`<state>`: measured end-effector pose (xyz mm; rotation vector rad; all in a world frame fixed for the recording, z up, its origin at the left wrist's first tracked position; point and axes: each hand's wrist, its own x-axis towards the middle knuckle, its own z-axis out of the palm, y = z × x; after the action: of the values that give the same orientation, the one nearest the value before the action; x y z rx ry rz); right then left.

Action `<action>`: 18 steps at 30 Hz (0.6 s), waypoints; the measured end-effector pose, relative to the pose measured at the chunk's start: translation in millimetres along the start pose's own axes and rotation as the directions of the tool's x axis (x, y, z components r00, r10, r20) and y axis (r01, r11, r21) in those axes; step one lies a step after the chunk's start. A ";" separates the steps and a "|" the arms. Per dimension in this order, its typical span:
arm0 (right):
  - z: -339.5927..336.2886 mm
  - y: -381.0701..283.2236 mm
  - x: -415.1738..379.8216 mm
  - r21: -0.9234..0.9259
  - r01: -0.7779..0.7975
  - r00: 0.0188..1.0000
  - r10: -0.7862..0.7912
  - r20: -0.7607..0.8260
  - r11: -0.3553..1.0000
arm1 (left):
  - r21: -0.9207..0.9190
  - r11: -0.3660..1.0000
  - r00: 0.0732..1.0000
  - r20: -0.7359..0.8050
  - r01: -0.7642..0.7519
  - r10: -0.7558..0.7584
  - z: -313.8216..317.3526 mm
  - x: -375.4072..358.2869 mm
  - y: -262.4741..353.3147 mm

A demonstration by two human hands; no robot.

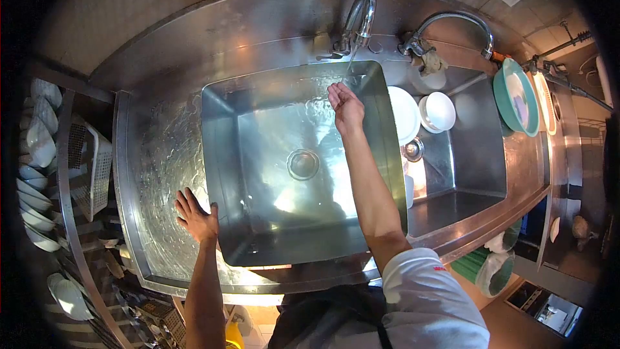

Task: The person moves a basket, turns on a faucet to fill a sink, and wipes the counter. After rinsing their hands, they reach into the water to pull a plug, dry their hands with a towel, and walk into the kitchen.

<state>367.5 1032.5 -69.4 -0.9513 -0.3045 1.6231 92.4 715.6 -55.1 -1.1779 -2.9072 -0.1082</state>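
A wide steel sink basin (pixel 258 194) with a round drain (pixel 303 164) lies in front of me. My right hand (pixel 347 108) reaches over its far right part, palm up, fingers stretched out with nothing in them. Just beyond the fingertips, a thin stream of water (pixel 352 61) falls from a curved chrome faucet (pixel 363 16); whether it touches the fingers is hard to tell. My left hand (pixel 197 215) has its fingers spread over the wet steel drainboard (pixel 158 174), with the thumb by the basin's left rim. It holds nothing.
A second sink (pixel 478 168) on the right holds a white plate (pixel 403 115) and white bowls (pixel 440 112). Another faucet (pixel 452 16) has a cloth (pixel 433 61) near its base. A green basin (pixel 516 98) stands far right. Dishes (pixel 35 203) fill a rack at left.
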 end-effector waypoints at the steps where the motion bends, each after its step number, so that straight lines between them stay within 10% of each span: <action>1: 0.1 -0.1 -0.2 -0.005 -0.001 1.000 0.001 -0.004 1.000 | 0.001 1.000 1.000 0.005 0.005 -0.005 0.2 0.1 -0.2; 18: 2.3 -1.4 -3.2 -0.041 0.011 1.000 -0.011 0.005 0.999 | -0.002 1.000 1.000 0.021 0.008 -0.008 -3.1 0.0 1.4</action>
<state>366.8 1030.7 -65.7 -0.9758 -0.3470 1.6143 93.3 716.5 -51.9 -1.1752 -2.9304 -0.0991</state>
